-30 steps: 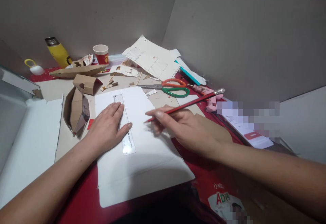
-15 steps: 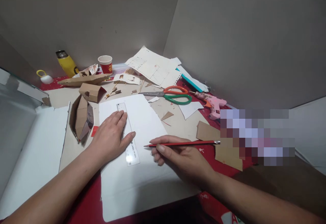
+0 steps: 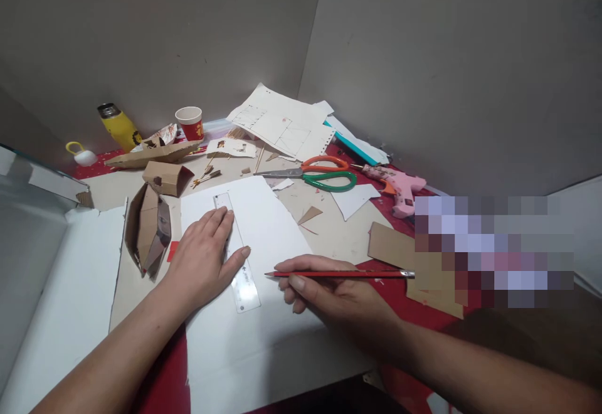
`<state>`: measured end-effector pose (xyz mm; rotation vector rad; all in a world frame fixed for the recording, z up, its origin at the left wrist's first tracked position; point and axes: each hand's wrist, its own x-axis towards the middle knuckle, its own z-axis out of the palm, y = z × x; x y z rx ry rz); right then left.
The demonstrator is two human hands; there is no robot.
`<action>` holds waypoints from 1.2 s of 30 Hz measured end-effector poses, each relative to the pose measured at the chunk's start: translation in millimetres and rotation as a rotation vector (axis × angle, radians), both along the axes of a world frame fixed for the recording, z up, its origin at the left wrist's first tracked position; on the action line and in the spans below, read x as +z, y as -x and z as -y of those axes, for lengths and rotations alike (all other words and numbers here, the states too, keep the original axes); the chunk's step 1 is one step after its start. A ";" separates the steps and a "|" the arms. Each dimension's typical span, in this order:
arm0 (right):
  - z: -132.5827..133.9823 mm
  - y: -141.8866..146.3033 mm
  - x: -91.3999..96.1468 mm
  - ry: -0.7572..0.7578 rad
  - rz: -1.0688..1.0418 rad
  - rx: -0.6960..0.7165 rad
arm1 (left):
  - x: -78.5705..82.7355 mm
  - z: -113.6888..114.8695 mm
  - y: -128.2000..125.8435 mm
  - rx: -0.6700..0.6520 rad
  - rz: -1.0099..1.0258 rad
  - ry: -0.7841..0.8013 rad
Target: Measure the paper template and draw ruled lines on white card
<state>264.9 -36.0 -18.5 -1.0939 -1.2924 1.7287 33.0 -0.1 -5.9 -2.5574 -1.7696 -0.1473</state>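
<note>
My left hand (image 3: 204,248) lies flat on a clear ruler (image 3: 247,285), fingers stretched out and thumb across its edge, pressing it against a white board (image 3: 226,357). The ruler runs lengthwise, its middle partly covered by my fingers. To the right of it, my right hand (image 3: 329,288) is closed around a red pencil (image 3: 348,273) in a writing grip. The pencil is nearly level, with its sharpened tip pointing left, a short way from the ruler. Whether the tip touches the board I cannot tell. No drawn line is visible beside the ruler.
Scissors (image 3: 324,174) with orange and green handles lie beyond the board, near a pink glue gun (image 3: 404,188). Folded cardboard pieces (image 3: 148,226) stand at left. A paper cup (image 3: 190,124), yellow bottle (image 3: 118,127) and drawn-on sheet (image 3: 282,122) are at the back.
The view has shifted slightly. My left hand stays on the ruler. The pencil has tipped from a slight slant to nearly level, its tip still beside the ruler.
</note>
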 end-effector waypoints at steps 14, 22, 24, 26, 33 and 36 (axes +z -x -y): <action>-0.3 2.9 7.1 -0.003 0.038 -0.022 | -0.7 -4.1 2.5 -0.028 0.017 -0.034; -0.3 4.2 5.9 -0.029 0.043 -0.033 | 2.5 -2.5 0.5 -0.018 0.016 -0.010; -0.2 4.4 5.1 -0.019 0.031 -0.048 | 2.2 -2.6 0.9 -0.017 0.020 -0.006; -0.3 4.4 4.7 -0.004 0.020 -0.061 | 1.0 -3.1 1.9 -0.024 0.039 -0.008; -1.4 4.8 5.3 0.014 0.007 -0.061 | -3.2 -5.3 5.7 -0.032 0.103 -0.005; -1.7 5.1 7.1 0.020 0.019 -0.066 | -3.7 -5.7 6.5 -0.036 0.103 -0.021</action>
